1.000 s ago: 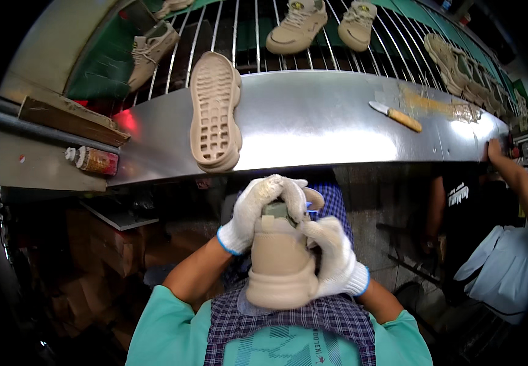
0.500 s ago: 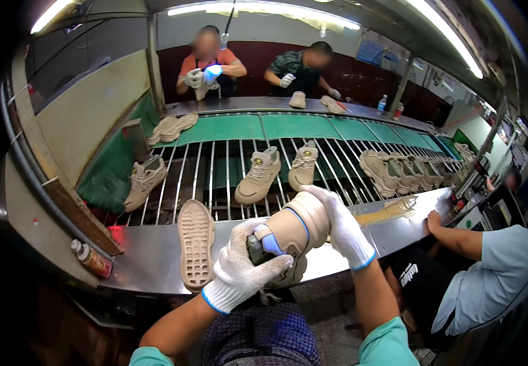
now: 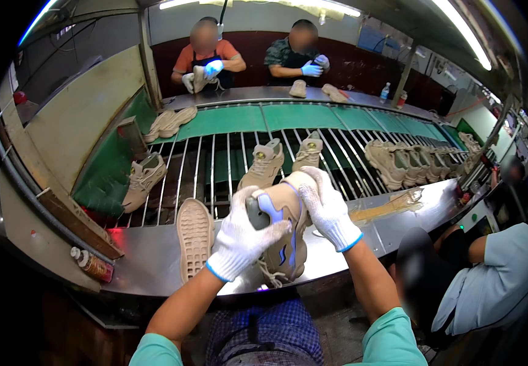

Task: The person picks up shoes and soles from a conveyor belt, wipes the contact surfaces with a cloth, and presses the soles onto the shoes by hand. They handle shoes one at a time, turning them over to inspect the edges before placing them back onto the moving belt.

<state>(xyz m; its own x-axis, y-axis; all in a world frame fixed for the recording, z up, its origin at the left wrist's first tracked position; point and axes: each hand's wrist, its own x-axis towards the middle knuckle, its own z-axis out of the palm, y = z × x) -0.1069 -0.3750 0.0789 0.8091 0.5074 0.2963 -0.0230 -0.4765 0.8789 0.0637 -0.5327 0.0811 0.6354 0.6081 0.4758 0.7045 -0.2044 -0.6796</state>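
Over the near metal ledge I hold a beige shoe (image 3: 286,244) with blue-purple trim, its laces dangling at the lower end. A dark grey form shows in its opening. My left hand (image 3: 239,229), in a white knit glove, grips the opening side, with the thumb across the upper. My right hand (image 3: 327,210), gloved the same way, is wrapped round the heel and sole edge; its fingertips are partly hidden. Left of my left hand lies a loose beige sole (image 3: 195,241), with its moulded grid facing up.
Beyond the ledge (image 3: 145,253) runs a rack of metal rollers (image 3: 181,168) with several beige shoes (image 3: 392,163) and a green belt (image 3: 230,119). Two co-workers stand across it; another person (image 3: 489,274) bends at the right. A spray can (image 3: 93,264) lies at the left.
The shoe has turned in my hands, and its trimmed side now shows with the laces hanging low. Across the line, the co-worker in camouflage has brought both hands together. The person at right has bent lower.
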